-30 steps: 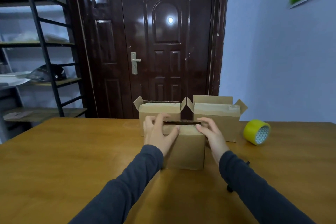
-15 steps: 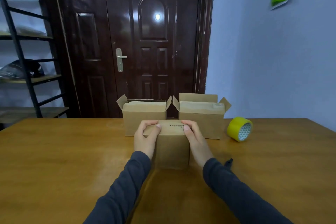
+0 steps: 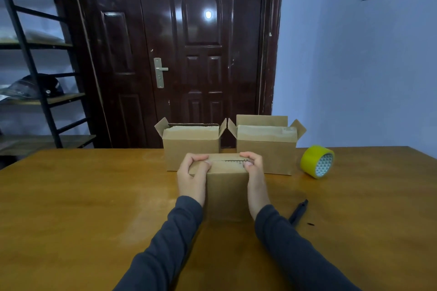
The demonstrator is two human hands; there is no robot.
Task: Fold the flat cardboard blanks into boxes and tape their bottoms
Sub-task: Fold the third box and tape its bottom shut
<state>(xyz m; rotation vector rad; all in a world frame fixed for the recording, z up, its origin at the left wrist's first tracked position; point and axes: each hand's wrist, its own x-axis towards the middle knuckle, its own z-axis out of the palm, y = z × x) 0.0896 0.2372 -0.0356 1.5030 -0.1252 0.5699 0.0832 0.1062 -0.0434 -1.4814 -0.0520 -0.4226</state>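
Both hands clamp the small brown cardboard box [image 3: 225,192] on the wooden table [image 3: 82,196], left hand [image 3: 192,176] and right hand [image 3: 255,173] curled over its flaps, yellow tape roll [image 3: 317,161] off to the box's right.

Three boxes: front box [image 3: 225,194], rear-left box [image 3: 191,151], rear-right box [image 3: 266,155]. One tape roll [image 3: 317,161]. One marker [image 3: 298,212]. One table [image 3: 82,196].

- Our left sleeve [image 3: 165,243] is dark grey, long, plain fabric, ending at the wrist.
- Our right sleeve [image 3: 295,250] matches it.
- Our left hand [image 3: 192,178] and right hand [image 3: 255,177] are bare.
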